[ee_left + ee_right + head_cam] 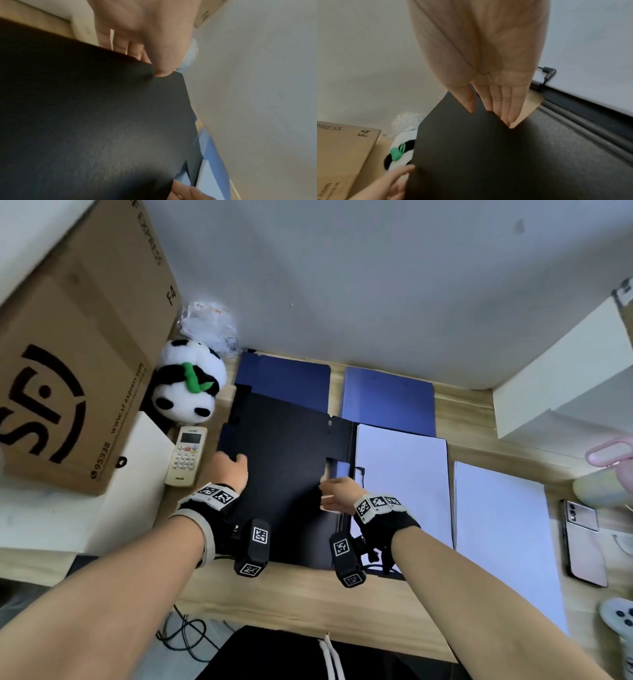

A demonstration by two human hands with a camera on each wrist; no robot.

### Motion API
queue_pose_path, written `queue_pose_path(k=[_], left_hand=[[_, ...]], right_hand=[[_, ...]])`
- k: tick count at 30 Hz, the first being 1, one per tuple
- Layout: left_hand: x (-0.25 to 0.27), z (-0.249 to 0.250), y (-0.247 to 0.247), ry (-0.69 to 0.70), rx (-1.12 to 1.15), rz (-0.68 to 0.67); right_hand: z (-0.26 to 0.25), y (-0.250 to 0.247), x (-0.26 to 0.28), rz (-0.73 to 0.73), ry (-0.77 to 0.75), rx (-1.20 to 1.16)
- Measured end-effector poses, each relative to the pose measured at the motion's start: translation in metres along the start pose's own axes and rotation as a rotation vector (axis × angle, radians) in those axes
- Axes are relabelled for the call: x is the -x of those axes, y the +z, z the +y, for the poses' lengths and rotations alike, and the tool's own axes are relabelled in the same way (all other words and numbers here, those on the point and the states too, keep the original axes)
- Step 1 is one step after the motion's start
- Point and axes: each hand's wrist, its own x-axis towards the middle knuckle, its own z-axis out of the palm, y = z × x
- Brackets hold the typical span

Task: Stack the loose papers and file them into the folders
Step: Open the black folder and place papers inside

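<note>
A black folder (284, 474) lies open at the middle of the wooden desk (308, 594), and its left cover (102, 121) is raised. My left hand (229, 467) pinches that cover's left edge, thumb (163, 67) on top and the other fingers underneath. My right hand (334, 494) rests straight fingers (496, 102) on the cover (488, 162) beside its notch. White paper (400, 484) sits in the folder's right half under a clip. A loose stack of white paper (500, 542) lies to the right. Two blue folders (287, 381) (388, 402) lie shut behind.
A large cardboard box (68, 371), a panda plush (188, 385) and a remote (185, 455) crowd the left side. A phone (582, 542) and a game controller (620, 618) lie at the right edge. A white box (565, 371) stands at the back right.
</note>
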Motion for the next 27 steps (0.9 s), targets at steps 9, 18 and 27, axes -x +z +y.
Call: queue_pose_path(k=[9,18,27], left_hand=[[0.062,0.104,-0.06,0.32,-0.128,-0.291],[0.171,0.211,-0.025,0.495,-0.061,-0.672],[0.168,0.203,0.058,0.37,0.483,-0.634]], right_hand=[[-0.017,-0.053,0.054,-0.03,-0.183,-0.005],[-0.031,-0.146,0.11,-0.076,-0.294,-0.311],[0.023,-0.212,0.108,0.183,-0.131,-0.216]])
